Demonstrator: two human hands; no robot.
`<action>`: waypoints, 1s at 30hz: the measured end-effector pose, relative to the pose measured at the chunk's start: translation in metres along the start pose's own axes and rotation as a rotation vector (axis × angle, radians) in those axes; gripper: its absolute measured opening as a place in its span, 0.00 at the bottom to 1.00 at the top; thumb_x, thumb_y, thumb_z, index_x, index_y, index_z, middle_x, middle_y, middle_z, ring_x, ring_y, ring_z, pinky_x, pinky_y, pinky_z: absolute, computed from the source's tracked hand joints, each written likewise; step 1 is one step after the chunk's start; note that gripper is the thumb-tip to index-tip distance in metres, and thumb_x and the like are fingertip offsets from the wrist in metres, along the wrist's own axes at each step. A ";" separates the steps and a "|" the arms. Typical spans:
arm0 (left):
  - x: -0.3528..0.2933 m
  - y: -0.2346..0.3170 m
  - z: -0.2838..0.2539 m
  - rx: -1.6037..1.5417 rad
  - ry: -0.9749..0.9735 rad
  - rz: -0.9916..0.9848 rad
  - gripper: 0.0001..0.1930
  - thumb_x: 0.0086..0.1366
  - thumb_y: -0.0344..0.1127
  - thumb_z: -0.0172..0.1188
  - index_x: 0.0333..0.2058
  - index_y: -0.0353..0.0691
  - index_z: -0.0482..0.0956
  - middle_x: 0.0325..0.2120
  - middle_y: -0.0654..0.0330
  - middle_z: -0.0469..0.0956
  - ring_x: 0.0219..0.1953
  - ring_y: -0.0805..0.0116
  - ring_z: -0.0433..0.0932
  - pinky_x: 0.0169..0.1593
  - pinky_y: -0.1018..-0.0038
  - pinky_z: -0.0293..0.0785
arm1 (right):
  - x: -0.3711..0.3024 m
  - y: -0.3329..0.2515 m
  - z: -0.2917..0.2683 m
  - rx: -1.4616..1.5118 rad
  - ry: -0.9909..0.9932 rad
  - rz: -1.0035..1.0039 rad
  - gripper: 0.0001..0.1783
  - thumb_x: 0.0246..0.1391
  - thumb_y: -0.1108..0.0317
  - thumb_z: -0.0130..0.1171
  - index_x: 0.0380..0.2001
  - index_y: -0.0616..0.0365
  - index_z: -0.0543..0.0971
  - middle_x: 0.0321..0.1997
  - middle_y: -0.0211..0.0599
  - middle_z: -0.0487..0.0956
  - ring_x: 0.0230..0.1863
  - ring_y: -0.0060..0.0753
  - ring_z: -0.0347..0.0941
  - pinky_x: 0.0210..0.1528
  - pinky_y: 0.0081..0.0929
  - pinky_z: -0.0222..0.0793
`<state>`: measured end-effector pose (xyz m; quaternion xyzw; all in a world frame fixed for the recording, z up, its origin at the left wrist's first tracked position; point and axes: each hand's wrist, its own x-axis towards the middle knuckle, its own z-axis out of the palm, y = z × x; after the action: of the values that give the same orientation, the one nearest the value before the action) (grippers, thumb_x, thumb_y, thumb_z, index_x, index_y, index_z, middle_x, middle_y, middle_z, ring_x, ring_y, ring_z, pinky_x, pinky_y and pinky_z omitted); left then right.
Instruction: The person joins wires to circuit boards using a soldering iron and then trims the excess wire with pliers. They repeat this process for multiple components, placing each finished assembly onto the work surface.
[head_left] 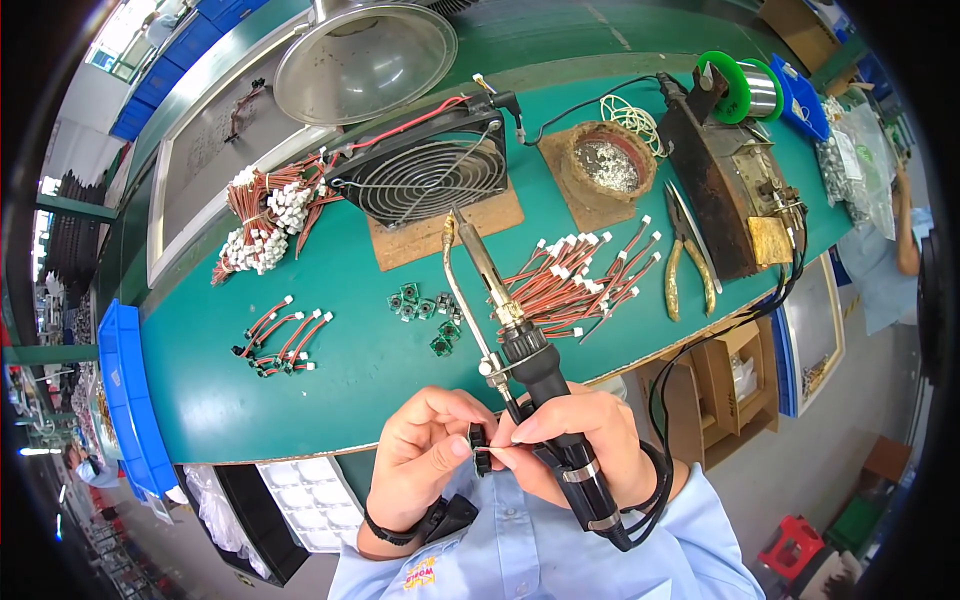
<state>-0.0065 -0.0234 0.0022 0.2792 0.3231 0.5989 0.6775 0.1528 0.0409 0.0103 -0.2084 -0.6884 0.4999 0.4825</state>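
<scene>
My left hand (422, 458) is closed, pinching a small black component with a green edge (480, 460) between thumb and fingers. My right hand (600, 440) is wrapped round a soldering iron (541, 372), whose metal tip points away toward the fan. Alongside the iron runs a clamped metal feed tube (465, 300). The right fingertips meet beside the black component, where a thin wire seems to show; whether they grip it I cannot tell. Beyond the hands lie several small green circuit boards (408, 302) with black parts. Finished-looking red-and-black wire leads (283, 340) lie to the left.
A black fan (425, 175) stands on a wooden block. Loose wires with white connectors (575, 280), yellow-handled pliers (690, 262), a round pot (608, 165) and a solder spool (740, 88) are on the right. Bundled wires (262, 222) and a blue bin (135, 395) are left.
</scene>
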 end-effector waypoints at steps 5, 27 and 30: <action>0.000 -0.001 0.000 0.009 0.000 0.009 0.11 0.63 0.31 0.53 0.41 0.31 0.67 0.36 0.51 0.73 0.36 0.65 0.73 0.38 0.71 0.71 | 0.000 -0.002 0.000 -0.007 -0.003 0.030 0.20 0.41 0.82 0.64 0.37 0.59 0.68 0.28 0.41 0.78 0.28 0.30 0.78 0.28 0.23 0.74; 0.000 -0.004 0.001 0.001 0.039 0.047 0.09 0.61 0.28 0.55 0.39 0.32 0.68 0.35 0.51 0.73 0.36 0.67 0.73 0.41 0.73 0.69 | 0.004 -0.005 0.000 -0.071 0.036 0.026 0.21 0.38 0.79 0.68 0.36 0.59 0.69 0.26 0.37 0.79 0.27 0.29 0.78 0.28 0.21 0.73; 0.000 -0.003 0.001 0.014 0.034 0.066 0.09 0.61 0.27 0.56 0.39 0.31 0.69 0.35 0.51 0.73 0.36 0.67 0.73 0.41 0.73 0.69 | 0.005 -0.005 -0.001 -0.054 0.042 0.033 0.21 0.38 0.79 0.68 0.36 0.59 0.70 0.26 0.37 0.79 0.27 0.29 0.79 0.29 0.21 0.73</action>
<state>-0.0035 -0.0235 0.0010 0.2841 0.3292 0.6234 0.6498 0.1527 0.0433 0.0172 -0.2434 -0.6878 0.4845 0.4827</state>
